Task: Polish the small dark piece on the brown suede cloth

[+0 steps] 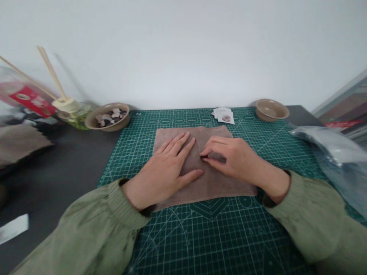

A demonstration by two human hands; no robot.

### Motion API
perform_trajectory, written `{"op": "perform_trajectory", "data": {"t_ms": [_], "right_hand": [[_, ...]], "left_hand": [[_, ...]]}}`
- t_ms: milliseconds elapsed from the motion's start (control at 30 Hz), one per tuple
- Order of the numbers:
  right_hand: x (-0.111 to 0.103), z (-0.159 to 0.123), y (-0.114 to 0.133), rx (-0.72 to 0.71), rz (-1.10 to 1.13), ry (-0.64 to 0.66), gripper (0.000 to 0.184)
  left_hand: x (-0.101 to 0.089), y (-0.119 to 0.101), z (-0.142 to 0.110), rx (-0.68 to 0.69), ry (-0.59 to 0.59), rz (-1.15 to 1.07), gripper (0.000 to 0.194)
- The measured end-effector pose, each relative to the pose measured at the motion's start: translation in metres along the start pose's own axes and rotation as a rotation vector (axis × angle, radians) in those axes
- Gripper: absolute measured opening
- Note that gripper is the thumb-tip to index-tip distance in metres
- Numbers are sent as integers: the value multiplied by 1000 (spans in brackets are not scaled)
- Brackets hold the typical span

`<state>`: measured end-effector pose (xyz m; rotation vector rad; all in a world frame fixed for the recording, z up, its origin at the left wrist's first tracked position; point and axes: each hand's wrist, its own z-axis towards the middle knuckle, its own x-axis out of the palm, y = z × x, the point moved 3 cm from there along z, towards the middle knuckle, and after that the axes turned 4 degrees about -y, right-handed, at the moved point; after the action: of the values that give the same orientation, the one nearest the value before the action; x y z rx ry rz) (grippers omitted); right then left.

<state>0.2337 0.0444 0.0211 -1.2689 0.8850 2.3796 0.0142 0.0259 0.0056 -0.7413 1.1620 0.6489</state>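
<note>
A brown cloth (pixel 212 187) lies spread on the green cutting mat (pixel 218 236). My left hand (pixel 168 168) rests flat on the cloth's left half, fingers spread and thumb stretched to the right. Just right of it, my right hand (pixel 232 156) is closed in a pinch over the middle of the cloth. A small dark bit (pixel 202 157) shows between its thumb and fingertips; its kind is too small to make out. The fingertips are at the cloth's surface.
At the back left, a brown bowl (pixel 126 121) holds several dark and pale pieces, beside a reed diffuser (pixel 67 105). White picture cards (pixel 226 116) lie at the mat's back edge. Another brown bowl (pixel 271 110) stands back right. A clear plastic bag (pixel 335 152) covers the mat's right side.
</note>
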Motion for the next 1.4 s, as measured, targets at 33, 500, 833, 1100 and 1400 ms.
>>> {"op": "perform_trajectory", "data": {"t_ms": [33, 500, 833, 1100, 1400], "right_hand": [[1, 0, 0, -13, 5, 0, 15], [-4, 1, 8, -47, -55, 75, 18], [-8, -1, 14, -87, -254, 104, 20], [-8, -1, 13, -83, -212, 84, 19], [-7, -1, 3, -26, -72, 21, 14]], "left_hand": [[0, 0, 0, -1, 1, 0, 91], [-1, -1, 0, 0, 26, 15, 90], [-1, -2, 1, -3, 23, -18, 90], [-2, -3, 1, -11, 37, -1, 90], [-1, -2, 1, -9, 27, 10, 91]]}}
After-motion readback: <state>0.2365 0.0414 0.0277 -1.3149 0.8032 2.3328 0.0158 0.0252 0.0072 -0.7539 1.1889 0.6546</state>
